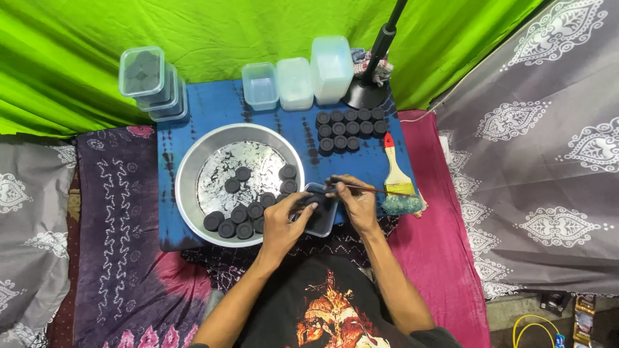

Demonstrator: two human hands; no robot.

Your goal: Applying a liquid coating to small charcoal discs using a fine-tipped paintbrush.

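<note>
Black pucks fill our metal bowl (187, 174); left hand (284, 222) steadies a clear tub (320, 209), right hand (354, 200) pinching a thin stick (371, 189) to pack it

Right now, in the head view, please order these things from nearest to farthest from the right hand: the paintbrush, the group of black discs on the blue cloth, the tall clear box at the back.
1. paintbrush, just right of the right hand.
2. group of black discs, beyond the hand on the blue cloth.
3. tall clear box, at the cloth's far edge.
</note>
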